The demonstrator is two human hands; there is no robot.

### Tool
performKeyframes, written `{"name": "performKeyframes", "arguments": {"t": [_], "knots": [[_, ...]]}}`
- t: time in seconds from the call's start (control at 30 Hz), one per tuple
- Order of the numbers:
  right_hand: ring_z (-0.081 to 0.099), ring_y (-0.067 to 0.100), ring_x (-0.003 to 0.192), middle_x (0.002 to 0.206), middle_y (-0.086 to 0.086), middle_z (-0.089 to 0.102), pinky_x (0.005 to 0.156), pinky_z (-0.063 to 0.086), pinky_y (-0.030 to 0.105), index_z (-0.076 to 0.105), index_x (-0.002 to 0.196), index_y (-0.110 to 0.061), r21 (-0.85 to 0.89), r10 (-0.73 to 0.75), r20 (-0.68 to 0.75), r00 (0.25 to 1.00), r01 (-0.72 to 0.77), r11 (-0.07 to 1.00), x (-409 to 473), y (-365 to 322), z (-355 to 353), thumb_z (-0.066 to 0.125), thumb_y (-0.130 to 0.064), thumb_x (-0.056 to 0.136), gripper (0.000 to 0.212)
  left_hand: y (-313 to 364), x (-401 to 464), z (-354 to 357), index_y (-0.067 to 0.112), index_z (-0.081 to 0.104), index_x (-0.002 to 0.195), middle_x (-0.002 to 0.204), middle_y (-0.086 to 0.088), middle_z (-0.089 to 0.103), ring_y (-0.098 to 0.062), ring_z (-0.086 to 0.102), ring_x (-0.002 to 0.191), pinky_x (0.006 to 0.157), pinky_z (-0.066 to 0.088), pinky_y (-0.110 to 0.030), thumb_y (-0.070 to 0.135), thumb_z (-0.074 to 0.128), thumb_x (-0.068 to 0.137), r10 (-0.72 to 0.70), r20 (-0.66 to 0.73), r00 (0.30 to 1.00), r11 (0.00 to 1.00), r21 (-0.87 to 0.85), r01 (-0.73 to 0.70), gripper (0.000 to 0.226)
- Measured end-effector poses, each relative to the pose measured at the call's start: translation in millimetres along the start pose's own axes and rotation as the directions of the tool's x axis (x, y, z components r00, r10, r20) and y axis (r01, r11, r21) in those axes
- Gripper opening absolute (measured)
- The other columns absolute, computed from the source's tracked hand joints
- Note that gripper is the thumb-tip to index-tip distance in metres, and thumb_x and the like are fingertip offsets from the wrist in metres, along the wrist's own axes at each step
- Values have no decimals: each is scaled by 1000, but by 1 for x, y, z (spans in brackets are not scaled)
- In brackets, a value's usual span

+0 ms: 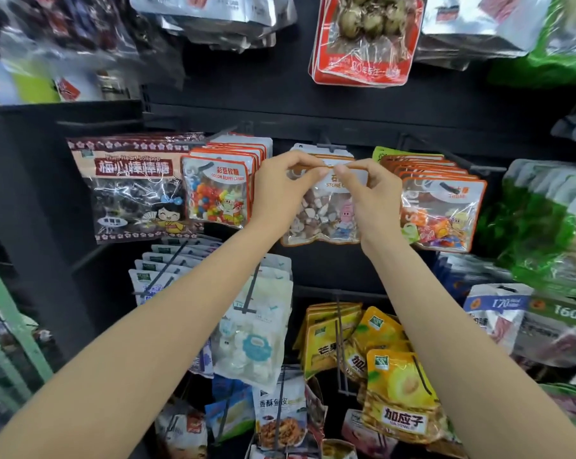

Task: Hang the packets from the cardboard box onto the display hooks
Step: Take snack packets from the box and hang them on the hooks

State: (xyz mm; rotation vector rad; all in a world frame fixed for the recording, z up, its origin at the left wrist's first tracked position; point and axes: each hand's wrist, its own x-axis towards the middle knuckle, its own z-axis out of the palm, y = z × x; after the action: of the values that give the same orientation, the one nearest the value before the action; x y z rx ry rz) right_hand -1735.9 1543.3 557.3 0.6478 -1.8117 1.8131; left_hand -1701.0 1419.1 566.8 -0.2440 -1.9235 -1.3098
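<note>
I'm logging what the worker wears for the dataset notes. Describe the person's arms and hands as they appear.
Both forearms are bare up to the frame's bottom edge; no sleeves show. The left hand and right hand wear no gloves, and no rings, watch or bracelets are visible on the fingers or wrists.

Both arms extended forward, bare. Left hand (pixel 281 185) and right hand (pixel 362 193) raised, fingertips pinched, nearly touching.

A shop's snack aisle: rows of sealed candy packets with orange borders (pixel 440 207), yellow dried-fruit pouches (pixel 397 395) and a plum-lollipop bag (pixel 131 190) hang crowded on metal display hooks (pixel 336 148) fixed to a black display wall (pixel 346 107).
</note>
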Motion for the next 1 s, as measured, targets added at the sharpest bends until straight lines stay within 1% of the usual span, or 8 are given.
{"name": "performKeyframes", "arguments": {"t": [0.17,0.27,0.43,0.57,0.7,0.8,0.9,1.0], "knots": [[60,-2,79,78,-11,65,81,47,18,67,82,-16,-32,2,-34,999,-3,999,4,3,2,66,-16,87,5,-2,6,1,19,71,86,78,16,63,10,53,70,68,42,-6,16,67,85,-77,57,995,996,-44,79,5],[58,-8,74,76,-14,63,75,44,8,65,79,-20,-57,-19,-39,999,17,998,5,1,4,65,-14,88,10,-3,8,1,24,69,89,83,14,63,2,53,76,68,44,-7,20,62,89,-148,111,983,986,-61,155,8],[57,-5,78,79,-14,63,76,42,7,66,83,-16,-112,-23,-56,998,16,994,9,6,7,64,-13,88,6,-8,12,-1,21,68,93,87,15,63,1,57,83,75,48,-13,16,58,93,-177,91,980,980,-71,184,11],[52,-4,78,92,-8,57,70,41,6,56,99,-8,-278,-85,-61,995,65,959,10,14,10,57,0,88,13,-17,19,1,19,66,98,90,13,60,-1,56,83,68,44,-7,12,60,90,-101,58,993,984,156,91,12],[44,7,81,105,3,50,69,35,3,56,104,-9,-581,-89,56,994,105,807,15,25,13,53,0,90,17,-29,24,1,18,62,113,111,0,55,-12,50,103,82,41,-20,9,60,90,118,90,989,801,580,-149,25],[49,15,91,115,7,45,73,39,14,52,116,-13,-648,-39,104,994,97,756,18,31,15,54,0,89,29,-32,28,2,20,50,133,128,-3,51,-21,43,121,100,34,-34,10,56,91,148,209,967,577,775,-256,44],[43,24,118,129,12,38,85,43,26,49,123,-14,-727,-41,112,993,110,678,16,33,17,61,-3,86,40,-30,30,3,21,39,142,141,-3,43,-22,32,134,112,16,-40,13,59,90,107,272,956,405,866,-292,56],[33,31,128,137,17,32,97,40,31,51,120,-10,-836,-128,106,986,158,526,5,31,16,70,-9,80,45,-27,23,2,19,35,144,149,-5,35,-23,25,140,115,13,-41,18,62,88,91,288,953,388,871,-301,61]]}}
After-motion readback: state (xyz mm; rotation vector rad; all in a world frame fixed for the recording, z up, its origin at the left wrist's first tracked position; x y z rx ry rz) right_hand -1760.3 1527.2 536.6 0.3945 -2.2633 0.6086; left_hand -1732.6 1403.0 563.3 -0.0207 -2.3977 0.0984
